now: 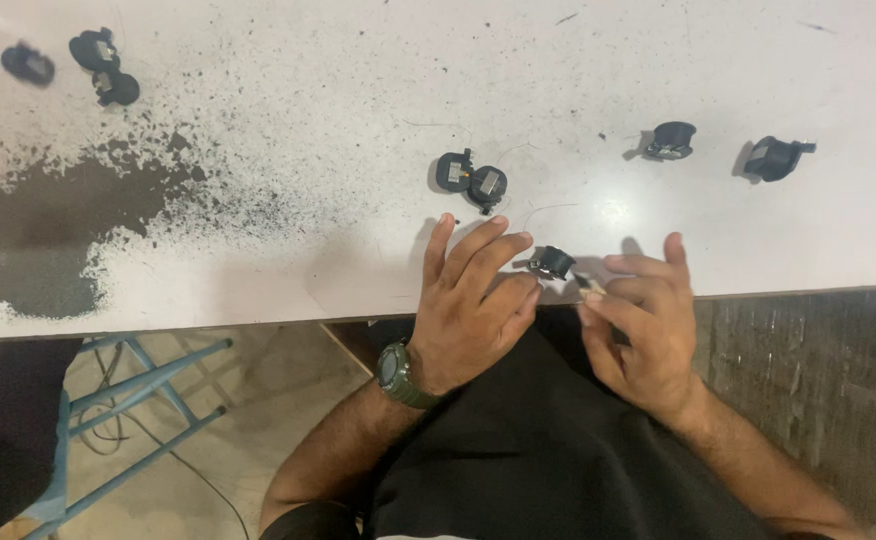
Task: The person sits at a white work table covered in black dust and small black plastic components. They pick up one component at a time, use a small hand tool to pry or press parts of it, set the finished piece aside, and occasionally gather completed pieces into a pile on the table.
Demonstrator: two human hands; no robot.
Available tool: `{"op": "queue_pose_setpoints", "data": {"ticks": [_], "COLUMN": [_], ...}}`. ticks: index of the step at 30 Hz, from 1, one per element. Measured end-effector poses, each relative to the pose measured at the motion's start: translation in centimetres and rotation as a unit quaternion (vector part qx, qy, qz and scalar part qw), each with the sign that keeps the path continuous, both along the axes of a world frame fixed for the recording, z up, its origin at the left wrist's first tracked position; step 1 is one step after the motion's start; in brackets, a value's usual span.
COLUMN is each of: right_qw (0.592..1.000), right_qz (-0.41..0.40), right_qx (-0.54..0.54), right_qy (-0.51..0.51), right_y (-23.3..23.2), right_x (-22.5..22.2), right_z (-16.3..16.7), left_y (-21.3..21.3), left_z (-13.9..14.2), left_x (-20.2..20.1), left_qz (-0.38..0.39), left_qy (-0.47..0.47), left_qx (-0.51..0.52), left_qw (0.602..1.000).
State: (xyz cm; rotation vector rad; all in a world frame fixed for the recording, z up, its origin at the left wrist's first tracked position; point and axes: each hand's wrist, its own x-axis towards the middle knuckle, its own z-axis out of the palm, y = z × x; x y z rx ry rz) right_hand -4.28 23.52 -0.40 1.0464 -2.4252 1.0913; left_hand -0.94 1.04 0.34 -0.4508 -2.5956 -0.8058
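Note:
My left hand (473, 300) rests at the near edge of the white table (358, 180), fingers spread, its fingertips touching a small round black part (556, 262). My right hand (648, 320) hovers just right of that part, thumb and forefinger pinched on a tiny light-coloured piece (590, 287). A dark green watch (398, 372) sits on my left wrist. Just beyond my left fingers lie two joined black parts with grey metal faces (471, 178).
Two more black parts (672, 140) (776, 158) lie at the right of the table, three (28, 63) (95, 48) (118, 88) at the far left. A dark speckled worn patch (48, 230) covers the table's left. A blue stool frame (128, 400) stands below left.

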Motion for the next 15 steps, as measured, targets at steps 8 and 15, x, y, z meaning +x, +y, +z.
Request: {"op": "queue_pose_setpoints", "data": {"ticks": [8, 15], "right_qw": [1.0, 0.999], "right_qz": [0.006, 0.008], "right_qx": [0.003, -0.014], "right_qy": [-0.03, -0.043], "right_y": [-1.2, -1.7], "right_x": [-0.4, -0.6], "right_z": [-0.7, -0.2], "left_y": [0.2, 0.1], "left_z": [-0.2, -0.5], "left_x": [0.5, 0.5], "left_qz": [0.004, -0.014], "left_qy": [0.016, 0.047], "left_qx": [0.029, 0.012], "left_qw": [0.999, 0.999]}}
